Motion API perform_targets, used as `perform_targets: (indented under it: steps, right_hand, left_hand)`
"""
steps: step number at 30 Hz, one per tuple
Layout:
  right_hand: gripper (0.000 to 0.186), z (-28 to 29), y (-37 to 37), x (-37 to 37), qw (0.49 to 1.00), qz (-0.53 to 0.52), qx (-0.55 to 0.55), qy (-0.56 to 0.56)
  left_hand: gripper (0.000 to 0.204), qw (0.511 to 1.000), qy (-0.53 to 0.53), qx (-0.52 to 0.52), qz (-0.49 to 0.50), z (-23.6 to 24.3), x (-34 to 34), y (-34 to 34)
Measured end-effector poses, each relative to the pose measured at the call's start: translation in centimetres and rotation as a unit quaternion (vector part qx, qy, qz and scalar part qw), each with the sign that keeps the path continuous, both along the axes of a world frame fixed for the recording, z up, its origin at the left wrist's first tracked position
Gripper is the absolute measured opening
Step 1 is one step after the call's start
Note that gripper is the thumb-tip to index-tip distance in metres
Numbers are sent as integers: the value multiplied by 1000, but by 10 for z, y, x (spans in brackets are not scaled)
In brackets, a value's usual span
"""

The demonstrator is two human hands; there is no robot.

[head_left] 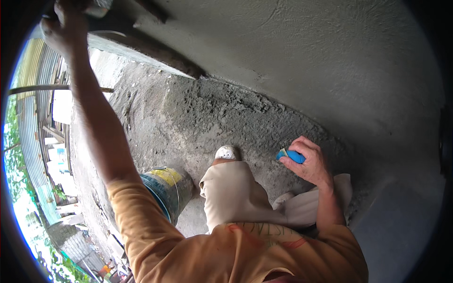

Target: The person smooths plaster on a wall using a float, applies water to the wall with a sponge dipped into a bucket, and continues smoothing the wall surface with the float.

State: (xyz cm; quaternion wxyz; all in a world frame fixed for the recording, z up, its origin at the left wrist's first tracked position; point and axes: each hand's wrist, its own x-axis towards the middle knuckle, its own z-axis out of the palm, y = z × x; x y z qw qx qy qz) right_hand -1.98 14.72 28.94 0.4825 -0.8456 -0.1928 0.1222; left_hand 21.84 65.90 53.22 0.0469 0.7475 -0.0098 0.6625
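My left hand (66,28) reaches up to the top left beside the plastered wall (330,61), its fingers curled near a dim grey object (98,8); what they grip is too unclear to name. Lower right, my right hand (306,160) is closed on a blue sponge (293,156) with a pale yellowish edge, held over the rough ground in front of the wall.
A cement-smeared bucket (172,186) stands left of my legs. Loose grey mortar (236,101) lies along the wall's foot. A long ledge (141,56) juts along the upper left, with a bar (33,88) and corrugated sheets (28,141) at far left.
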Motion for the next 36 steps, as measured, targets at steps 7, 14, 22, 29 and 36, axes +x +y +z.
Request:
perform_targets:
  steps: [7,14,22,29,36]
  right_hand:
    - [30,-10,-20,-15,999,-30,-18,6]
    - [28,-13,-24,-18,999,-26,-46,12]
    - [28,-5,-14,-4,1000,-27,-7,1]
    - [28,-7,-10,-15,997,-16,-33,68]
    - [29,-4,-21,-26,993,-59,-64,82]
  left_hand:
    - [48,955,190,-178,-141,-291,-31,-80]
    - [48,766,520,-350,-144,-430,-81,-122]
    - [53,889,326,-256,-197,-205,-63,-115]
    - [37,846,415,-257,-215,-259,-53,-48]
    - [41,776,478,-329,-249,-396,-51,-60]
